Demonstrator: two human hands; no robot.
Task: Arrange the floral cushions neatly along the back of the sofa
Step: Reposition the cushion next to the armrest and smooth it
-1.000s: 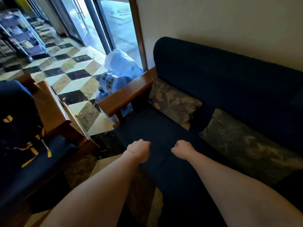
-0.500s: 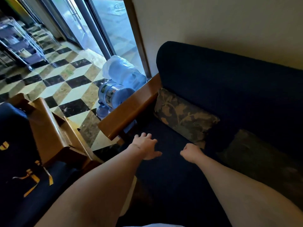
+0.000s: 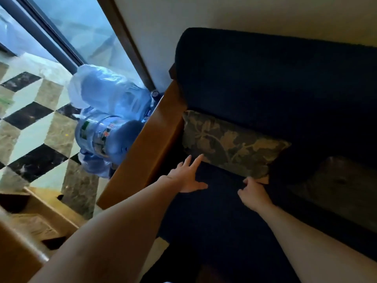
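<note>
A grey-green floral cushion (image 3: 230,144) leans against the back of the dark blue sofa (image 3: 265,78), close to the wooden armrest (image 3: 151,144). My left hand (image 3: 187,176) is open with fingers spread, its fingertips at the cushion's lower left edge. My right hand (image 3: 254,193) pinches the cushion's lower right corner. A second floral cushion (image 3: 338,180) lies in shadow further right on the seat.
Large blue water bottles (image 3: 106,127) in plastic wrap stand on the checkered floor (image 3: 36,139) just left of the armrest. A glass door (image 3: 81,27) is behind them. Another wooden piece of furniture (image 3: 18,252) sits at the lower left.
I have leaned in toward the sofa. My left hand opened and reached to the first cushion's lower edge. My right hand moved forward and took hold of that cushion's lower right corner.
</note>
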